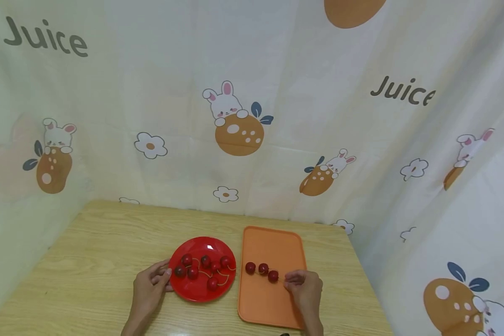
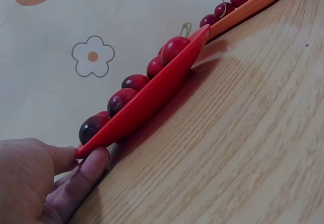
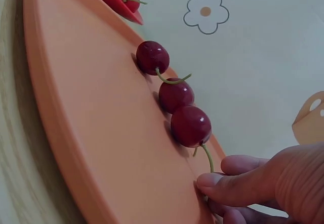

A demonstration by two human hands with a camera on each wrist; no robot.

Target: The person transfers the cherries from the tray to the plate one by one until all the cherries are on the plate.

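Note:
My left hand (image 1: 150, 284) pinches the left rim of a round red plate (image 1: 189, 295), thumb on top and fingers under the edge, as the left wrist view shows. Several dark red cherries with green stems lie on the plate, among them one cherry (image 1: 212, 283) near its front. To the right, an orange tray (image 1: 262, 305) carries three cherries in a slanting row. My right hand (image 1: 304, 289) is over the tray's right side. Its thumb and finger pinch the stem (image 3: 208, 158) of the nearest cherry (image 3: 191, 126), which sits low against the tray's surface.
Both the plate and the tray stand on a light wood-grain table (image 1: 109, 242), close side by side. A pale curtain (image 1: 168, 93) printed with rabbits, fruit and flowers hangs behind the table and along its sides. A small dark object (image 1: 284, 334) shows at the bottom edge.

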